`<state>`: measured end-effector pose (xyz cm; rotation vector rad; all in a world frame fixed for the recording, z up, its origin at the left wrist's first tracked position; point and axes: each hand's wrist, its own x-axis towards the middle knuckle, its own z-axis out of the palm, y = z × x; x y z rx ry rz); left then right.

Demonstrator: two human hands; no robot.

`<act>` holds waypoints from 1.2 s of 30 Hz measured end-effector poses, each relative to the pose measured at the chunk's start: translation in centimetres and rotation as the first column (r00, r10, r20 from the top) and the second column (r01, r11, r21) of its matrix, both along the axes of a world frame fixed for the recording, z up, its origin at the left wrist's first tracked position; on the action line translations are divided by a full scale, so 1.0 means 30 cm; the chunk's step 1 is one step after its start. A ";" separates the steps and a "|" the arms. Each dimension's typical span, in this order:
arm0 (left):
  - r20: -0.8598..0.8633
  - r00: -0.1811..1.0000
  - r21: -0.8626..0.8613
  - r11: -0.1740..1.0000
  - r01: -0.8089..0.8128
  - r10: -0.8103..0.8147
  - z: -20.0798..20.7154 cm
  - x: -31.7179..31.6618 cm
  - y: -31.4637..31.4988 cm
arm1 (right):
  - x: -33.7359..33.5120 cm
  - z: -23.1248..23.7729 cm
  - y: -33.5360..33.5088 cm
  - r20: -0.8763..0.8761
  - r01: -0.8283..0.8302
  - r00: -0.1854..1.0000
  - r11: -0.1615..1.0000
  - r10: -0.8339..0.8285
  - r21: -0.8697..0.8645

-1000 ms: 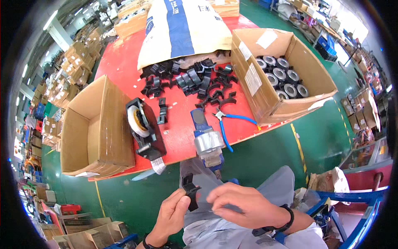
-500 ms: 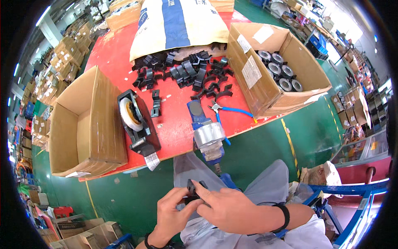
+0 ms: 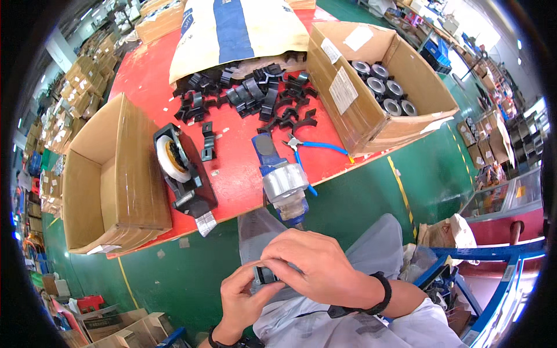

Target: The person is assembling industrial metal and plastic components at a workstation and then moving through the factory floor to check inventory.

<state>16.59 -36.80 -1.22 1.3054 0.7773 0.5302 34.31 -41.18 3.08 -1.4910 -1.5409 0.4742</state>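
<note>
Above my lap, in front of the table edge, both hands hold one small black plastic clip [image 3: 266, 275]. My left hand [image 3: 241, 298] pinches its left side between thumb and fingers. My right hand [image 3: 316, 267] curls over the clip's right end, hiding most of it. Just beyond my hands, a blue clamp-like fixture with a silver cylinder [image 3: 285, 181] juts from the table edge. Behind it lies a heap of black curved clips [image 3: 252, 95], and a single clip [image 3: 208, 141] lies apart to the left. Diagonal cutters with blue handles [image 3: 325, 145] rest right of the fixture.
On the red table [image 3: 241, 174] stand a black tape dispenser [image 3: 194, 188] and an open cardboard box [image 3: 142, 180] at left. Another box [image 3: 362, 116] at right holds several grey-ringed rolls. A white-and-blue sack [image 3: 267, 35] lies behind the heap. A blue metal frame [image 3: 493, 253] stands at my right.
My right hand has shifted up and its fingers have curled over the clip, where the index finger pressed on it before. The whole view has shifted slightly.
</note>
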 end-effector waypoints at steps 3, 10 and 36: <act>0.006 0.999 0.022 0.999 -0.037 0.037 -0.015 -0.009 -0.003 | -0.007 0.000 -0.006 -0.107 -0.022 0.994 0.996 0.013 -0.086; -0.036 0.997 0.089 0.994 -0.063 0.067 -0.039 -0.020 -0.004 | -0.017 0.007 -0.026 -0.150 -0.022 0.989 0.991 0.002 -0.130; -0.188 0.982 0.514 0.853 0.091 0.008 0.064 0.052 0.060 | 0.001 0.006 -0.081 0.335 0.009 0.942 0.994 0.027 -0.105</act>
